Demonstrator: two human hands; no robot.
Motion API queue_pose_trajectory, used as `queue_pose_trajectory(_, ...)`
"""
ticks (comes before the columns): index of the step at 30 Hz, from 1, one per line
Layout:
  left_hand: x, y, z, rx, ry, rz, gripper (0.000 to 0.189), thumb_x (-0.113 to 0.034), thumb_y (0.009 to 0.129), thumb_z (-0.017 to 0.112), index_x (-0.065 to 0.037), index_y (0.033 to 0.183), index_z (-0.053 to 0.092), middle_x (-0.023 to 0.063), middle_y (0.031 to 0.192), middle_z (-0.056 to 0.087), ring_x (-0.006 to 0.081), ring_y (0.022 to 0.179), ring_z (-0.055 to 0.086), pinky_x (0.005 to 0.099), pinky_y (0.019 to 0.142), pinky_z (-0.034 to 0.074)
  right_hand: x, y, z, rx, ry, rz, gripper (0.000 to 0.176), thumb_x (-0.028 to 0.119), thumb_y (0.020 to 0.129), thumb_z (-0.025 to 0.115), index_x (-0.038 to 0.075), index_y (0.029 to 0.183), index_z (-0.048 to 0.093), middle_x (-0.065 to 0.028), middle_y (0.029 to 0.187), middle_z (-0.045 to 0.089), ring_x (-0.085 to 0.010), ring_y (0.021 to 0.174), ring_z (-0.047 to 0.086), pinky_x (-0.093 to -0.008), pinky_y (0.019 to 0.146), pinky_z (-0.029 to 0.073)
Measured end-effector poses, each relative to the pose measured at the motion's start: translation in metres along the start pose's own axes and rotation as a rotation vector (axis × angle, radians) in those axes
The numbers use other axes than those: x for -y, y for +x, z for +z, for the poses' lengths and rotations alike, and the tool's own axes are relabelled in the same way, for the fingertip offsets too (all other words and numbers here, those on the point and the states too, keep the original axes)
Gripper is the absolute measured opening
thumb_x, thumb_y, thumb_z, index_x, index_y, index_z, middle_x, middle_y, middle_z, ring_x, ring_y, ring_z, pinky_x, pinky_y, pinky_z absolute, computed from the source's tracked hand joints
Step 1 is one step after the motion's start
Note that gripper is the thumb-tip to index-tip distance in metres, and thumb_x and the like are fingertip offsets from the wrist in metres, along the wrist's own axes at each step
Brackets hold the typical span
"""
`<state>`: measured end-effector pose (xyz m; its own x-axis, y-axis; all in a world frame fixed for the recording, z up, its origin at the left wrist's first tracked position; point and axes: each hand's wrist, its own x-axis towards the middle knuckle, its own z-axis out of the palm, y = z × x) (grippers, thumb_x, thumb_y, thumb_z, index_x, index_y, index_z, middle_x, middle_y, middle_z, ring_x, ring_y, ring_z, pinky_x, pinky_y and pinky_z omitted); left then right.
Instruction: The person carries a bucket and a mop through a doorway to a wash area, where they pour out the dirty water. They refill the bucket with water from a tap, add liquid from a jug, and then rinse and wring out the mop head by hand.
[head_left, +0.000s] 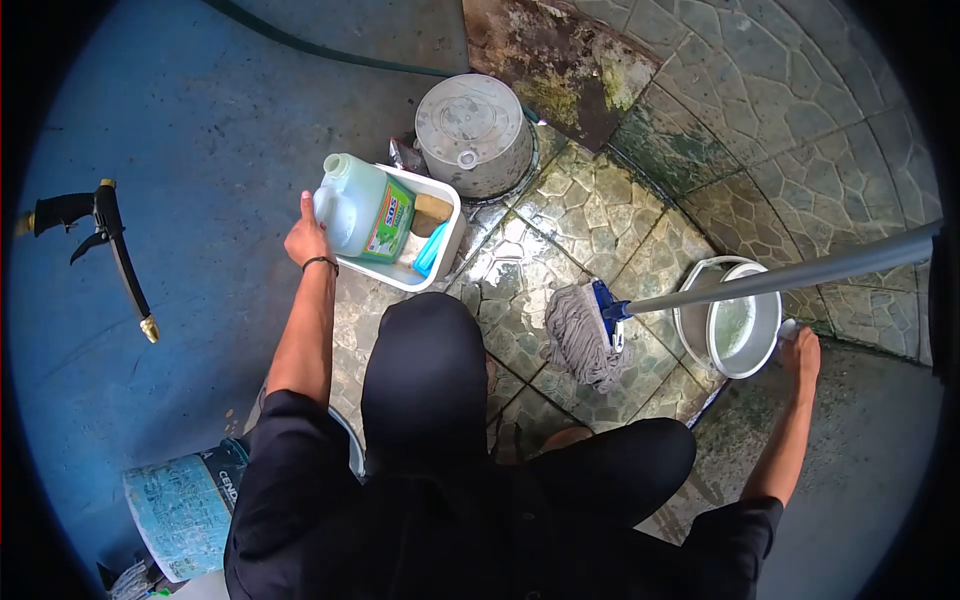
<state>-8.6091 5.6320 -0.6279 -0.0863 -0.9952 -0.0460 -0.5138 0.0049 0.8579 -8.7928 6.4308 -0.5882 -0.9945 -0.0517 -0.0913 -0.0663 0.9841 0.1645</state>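
Note:
My left hand is wrapped round the handle of a translucent plastic jug with a green SOS label. No cap shows on its neck. The jug sits in a white rectangular tub, beside a blue plastic item and a tan sponge-like block. Over on the right, my right hand pinches a small whitish piece, its kind unclear, close to the rim of a white bucket. Some greenish, cloudy liquid shows inside the bucket.
A string mop rests on the wet tiles, its grey pole crossing above the bucket. Beyond the tub stands a lidded metal pot. A spray gun and a worn paint pail are at left; a hose runs behind.

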Motion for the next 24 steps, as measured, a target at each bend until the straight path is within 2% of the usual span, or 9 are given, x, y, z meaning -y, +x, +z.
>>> queue_pose_trajectory(3, 0.011, 0.003, 0.001, 0.023, 0.073, 0.034, 0.068, -0.063, 0.075, 0.064, 0.002, 0.056, 0.063, 0.0099, 0.054, 0.059, 0.0186, 0.052, 0.054, 0.0343, 0.056, 0.044, 0.02, -0.042, -0.032, -0.007, -0.071, -0.243, 0.04, 0.018, 0.069, 0.069, -0.007, 0.096, 0.056, -0.0268, 0.079, 0.063, -0.0426, 0.078, 0.062, -0.0484, 0.068, 0.05)
queue_pose_trajectory(5, 0.015, 0.0, -0.004, 0.026, 0.127, 0.072, 0.068, -0.065, 0.075, 0.062, 0.0, 0.054, 0.063, 0.0091, 0.052, 0.058, 0.0194, 0.053, 0.055, 0.035, 0.059, 0.045, 0.079, -0.066, -0.067, 0.108, 0.121, -0.273, 0.039, 0.017, 0.069, 0.069, -0.006, 0.097, 0.054, -0.0256, 0.076, 0.062, -0.0437, 0.077, 0.061, -0.047, 0.068, 0.049)
queue_pose_trajectory(9, -0.002, -0.003, -0.025, 0.24, 0.318, 0.137, 0.068, -0.066, 0.078, 0.055, -0.004, 0.052, 0.063, 0.0099, 0.053, 0.06, 0.023, 0.059, 0.062, 0.0349, 0.063, 0.047, 0.23, -0.076, -0.146, 0.375, 0.385, -0.271, 0.04, 0.018, 0.07, 0.071, -0.006, 0.095, 0.051, -0.0258, 0.078, 0.063, -0.0422, 0.078, 0.062, -0.0448, 0.068, 0.05)
queue_pose_trajectory(12, -0.008, -0.004, -0.028, 0.306, 0.459, 0.272, 0.061, -0.062, 0.082, 0.053, -0.002, 0.071, 0.066, 0.0193, 0.067, 0.063, 0.0363, 0.068, 0.063, 0.0417, 0.067, 0.048, 0.339, -0.073, -0.171, 0.364, 0.45, -0.36, 0.038, 0.017, 0.071, 0.071, -0.006, 0.093, 0.051, -0.0262, 0.076, 0.063, -0.043, 0.074, 0.063, -0.0453, 0.066, 0.05)
queue_pose_trajectory(15, -0.004, -0.006, -0.028, 0.375, 0.378, 0.3, 0.055, -0.057, 0.084, 0.054, -0.002, 0.082, 0.065, 0.0226, 0.072, 0.063, 0.0408, 0.071, 0.061, 0.0444, 0.067, 0.048, 0.451, -0.08, -0.203, 0.247, 0.706, -0.684, 0.035, 0.014, 0.071, 0.07, -0.005, 0.092, 0.05, -0.0254, 0.081, 0.061, -0.0434, 0.078, 0.061, -0.0462, 0.069, 0.049)
queue_pose_trajectory(16, 0.003, -0.005, -0.025, 0.392, 0.297, 0.28, 0.05, -0.051, 0.086, 0.055, -0.002, 0.081, 0.065, 0.0224, 0.07, 0.062, 0.0389, 0.069, 0.062, 0.0427, 0.064, 0.048, 0.486, -0.077, -0.212, 0.163, 0.787, -0.854, 0.035, 0.013, 0.07, 0.07, -0.004, 0.092, 0.049, -0.0253, 0.083, 0.06, -0.0431, 0.08, 0.06, -0.0465, 0.07, 0.049)
queue_pose_trajectory(18, 0.022, -0.002, -0.015, 0.311, 0.145, 0.339, 0.045, -0.046, 0.088, 0.057, -0.004, 0.074, 0.064, 0.0078, 0.053, 0.055, 0.015, 0.05, 0.057, 0.0321, 0.054, 0.046, 0.56, -0.059, -0.218, 0.008, 0.851, -0.986, 0.035, 0.015, 0.069, 0.069, -0.001, 0.092, 0.047, -0.0226, 0.088, 0.059, -0.0408, 0.079, 0.06, -0.0458, 0.067, 0.047)
queue_pose_trajectory(21, 0.018, -0.008, -0.017, 0.28, 0.035, 0.324, 0.044, -0.043, 0.09, 0.057, -0.002, 0.074, 0.062, 0.007, 0.053, 0.051, 0.0141, 0.049, 0.048, 0.0323, 0.051, 0.042, 0.654, -0.026, -0.203, 0.082, 0.619, -1.032, 0.038, 0.017, 0.069, 0.07, 0.001, 0.094, 0.047, -0.0221, 0.095, 0.06, -0.041, 0.088, 0.06, -0.0474, 0.075, 0.049)
queue_pose_trajectory(24, 0.019, -0.006, -0.015, 0.23, -0.017, 0.35, 0.04, -0.038, 0.09, 0.058, -0.002, 0.074, 0.061, 0.0081, 0.054, 0.052, 0.0138, 0.051, 0.043, 0.033, 0.049, 0.039, 0.703, -0.015, -0.184, 0.144, 0.467, -1.085, 0.044, 0.018, 0.071, 0.071, 0.004, 0.106, 0.05, -0.0215, 0.101, 0.061, -0.0386, 0.094, 0.062, -0.0453, 0.079, 0.052)
